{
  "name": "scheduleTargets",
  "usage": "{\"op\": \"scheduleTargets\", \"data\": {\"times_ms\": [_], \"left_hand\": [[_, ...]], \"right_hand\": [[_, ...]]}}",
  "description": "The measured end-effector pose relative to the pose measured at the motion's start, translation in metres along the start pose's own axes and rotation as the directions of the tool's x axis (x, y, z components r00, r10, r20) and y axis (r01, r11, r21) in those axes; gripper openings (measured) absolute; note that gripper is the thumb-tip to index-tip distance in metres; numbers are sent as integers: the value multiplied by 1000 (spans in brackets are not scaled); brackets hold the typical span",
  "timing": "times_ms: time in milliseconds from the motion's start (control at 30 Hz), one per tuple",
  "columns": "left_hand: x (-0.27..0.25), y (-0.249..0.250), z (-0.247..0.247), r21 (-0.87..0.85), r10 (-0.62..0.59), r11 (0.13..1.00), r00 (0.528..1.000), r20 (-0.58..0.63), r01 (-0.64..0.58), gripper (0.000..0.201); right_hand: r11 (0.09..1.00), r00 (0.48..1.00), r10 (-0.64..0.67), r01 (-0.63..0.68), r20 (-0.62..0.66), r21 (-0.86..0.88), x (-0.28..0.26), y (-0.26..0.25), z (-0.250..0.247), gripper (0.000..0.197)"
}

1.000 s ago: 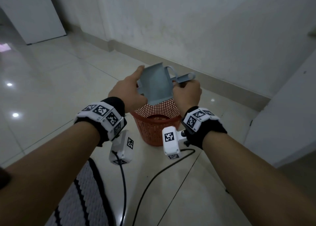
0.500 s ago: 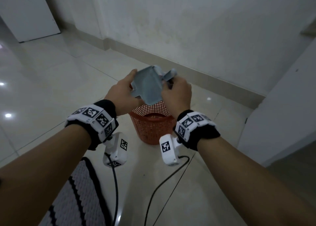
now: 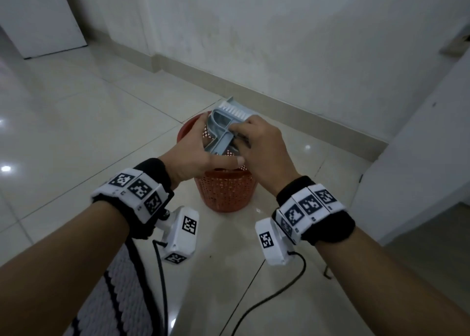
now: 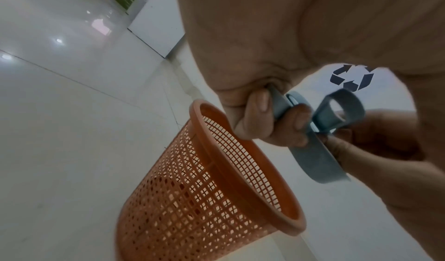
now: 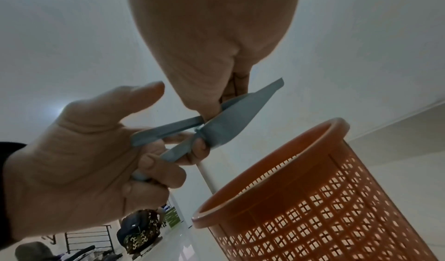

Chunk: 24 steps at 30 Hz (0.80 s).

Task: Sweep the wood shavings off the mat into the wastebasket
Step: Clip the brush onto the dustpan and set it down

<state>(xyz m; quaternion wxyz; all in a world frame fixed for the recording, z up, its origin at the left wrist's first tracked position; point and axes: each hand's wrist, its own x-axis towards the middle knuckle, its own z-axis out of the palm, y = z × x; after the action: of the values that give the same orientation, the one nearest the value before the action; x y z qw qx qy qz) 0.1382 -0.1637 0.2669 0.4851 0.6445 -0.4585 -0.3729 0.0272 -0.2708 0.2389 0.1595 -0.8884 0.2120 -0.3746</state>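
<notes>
Directly above the wastebasket [image 3: 223,191], both hands hold a grey plastic dustpan [image 3: 223,122] with a comb-toothed edge. The left hand [image 3: 195,155] has its grip curled round the looped handle end, thumb stretched beneath; the right hand [image 3: 264,147] pinches the pan's near side. The wastebasket is orange plastic mesh, round, tapering downward, and stands on glossy floor tiles [image 3: 76,137] with bare floor all around. A striped woven mat [image 3: 114,297] lies nearer than the wastebasket, to its left.

Floor [image 3: 76,112]: glossy pale tiles are reflecting ceiling lights.
Wall [image 3: 279,35]: white, is meeting the floor at a baseboard [image 3: 292,114].
Cable [image 3: 267,302]: black, is trailing across the tiles.
</notes>
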Motion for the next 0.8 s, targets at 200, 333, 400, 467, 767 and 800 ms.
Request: {"op": "scheduleTargets", "data": {"times_ms": [200,333,400,467,767,800], "left_hand": [[-10,-8,28,-151,36,988,997,62,-26,72],[-12,-24,52,-226,9,974,988,154,27,73],[-14,-32,66,-258,-24,963,977,210,79,81],[-16,-41,81,-265,-40,958,963,267,113,84],[-18,-96,134,-217,-219,932,928,301,290,92],[-17,-104,138,-219,-248,922,920,303,320,93]], "right_hand": [[999,1000,-31,31,-2,-10,-37,4,-24,26],[999,1000,-3,2,-13,-33,-76,13,-38,22],[998,1000,20,-21,-8,-57,-98,21,-44,23],[995,999,49,-48,0,-89,-118,31,-47,26],[976,977,185,-169,110,-141,-180,66,-30,36],[973,971,202,-184,125,-142,-185,70,-25,36]]}}
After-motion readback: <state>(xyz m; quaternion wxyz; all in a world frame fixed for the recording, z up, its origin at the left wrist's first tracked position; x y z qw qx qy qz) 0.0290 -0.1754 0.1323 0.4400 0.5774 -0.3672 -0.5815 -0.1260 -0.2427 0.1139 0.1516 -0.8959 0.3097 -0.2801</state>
